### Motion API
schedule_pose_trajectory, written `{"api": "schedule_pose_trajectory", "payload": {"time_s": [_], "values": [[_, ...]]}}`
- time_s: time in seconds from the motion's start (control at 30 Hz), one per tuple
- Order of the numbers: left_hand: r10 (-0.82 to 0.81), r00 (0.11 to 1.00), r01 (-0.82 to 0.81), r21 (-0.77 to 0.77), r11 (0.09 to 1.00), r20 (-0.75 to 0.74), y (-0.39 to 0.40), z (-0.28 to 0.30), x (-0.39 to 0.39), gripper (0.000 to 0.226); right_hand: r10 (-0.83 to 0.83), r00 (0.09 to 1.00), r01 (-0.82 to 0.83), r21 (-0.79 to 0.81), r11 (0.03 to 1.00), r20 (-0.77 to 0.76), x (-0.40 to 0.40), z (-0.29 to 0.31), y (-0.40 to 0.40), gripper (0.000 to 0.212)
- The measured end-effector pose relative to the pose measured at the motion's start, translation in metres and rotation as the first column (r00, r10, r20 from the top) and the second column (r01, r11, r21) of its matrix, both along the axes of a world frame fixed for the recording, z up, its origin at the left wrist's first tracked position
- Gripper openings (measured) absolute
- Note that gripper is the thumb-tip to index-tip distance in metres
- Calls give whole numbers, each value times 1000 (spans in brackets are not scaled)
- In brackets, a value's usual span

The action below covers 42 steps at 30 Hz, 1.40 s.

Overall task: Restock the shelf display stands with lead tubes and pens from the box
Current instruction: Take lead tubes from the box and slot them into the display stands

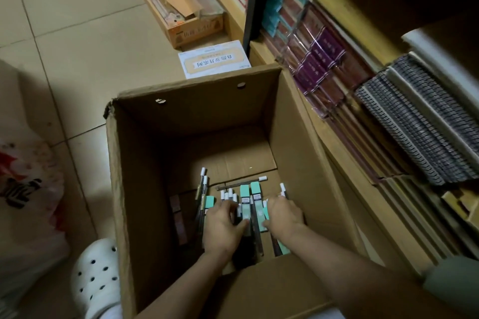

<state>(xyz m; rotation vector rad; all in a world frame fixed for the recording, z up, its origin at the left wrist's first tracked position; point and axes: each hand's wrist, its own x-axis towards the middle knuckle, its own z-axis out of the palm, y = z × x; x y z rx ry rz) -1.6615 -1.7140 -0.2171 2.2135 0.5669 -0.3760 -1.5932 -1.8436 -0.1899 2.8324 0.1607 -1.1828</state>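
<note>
A tall open cardboard box (290,122) stands on the floor beside the shelf. On its bottom lie several dark pens with white caps (203,179) and mint-capped lead tubes (244,197). Both my hands reach down into the box. My left hand (223,228) has its fingers curled over a bunch of white-capped pens. My right hand (283,217) is curled over pens and a mint lead tube at the right of the pile. What lies under the palms is hidden.
A wooden shelf (363,184) with wrapped notebooks (318,65) and spiral pads (420,127) rises on the right. A smaller carton (191,31) and a white printed box (215,59) sit beyond the box. A plastic bag (28,189) and a white clog (96,277) are at left.
</note>
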Motion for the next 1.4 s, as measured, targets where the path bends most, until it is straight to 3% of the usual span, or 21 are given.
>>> {"api": "schedule_pose_trajectory", "payload": {"time_s": [0.27, 0.53, 0.73, 0.97, 1.17, 1.3, 1.4], "values": [[46, 998, -40, 112, 993, -51, -20, -11, 13, 47, -320, 947, 300, 279, 912, 27, 0, 2, -1, 38], [194, 979, -199, -110, 974, -55, -5, -10, 12, 18, -532, 846, 485, 350, 801, 46, 18, -13, 12, 33], [260, 959, -280, -231, 932, -114, 10, -8, 13, 19, -501, 861, 468, 244, 849, 91, 20, -22, 26, 37], [406, 903, -428, -327, 842, -139, 10, -9, 11, 16, -577, 817, 553, 269, 789, 15, 22, -23, 19, 39], [436, 880, -461, -561, 688, -188, 12, 19, 18, 17, -580, 813, 532, 475, 701, -53, 16, 5, 9, 36], [334, 930, -350, -645, 679, -153, 25, 54, 30, 29, -574, 818, 474, 620, 626, -46, 16, 47, 8, 37], [273, 953, -281, -721, 634, -131, 40, 93, 47, 28, -554, 829, 431, 716, 549, -73, 25, 93, 10, 26]]}}
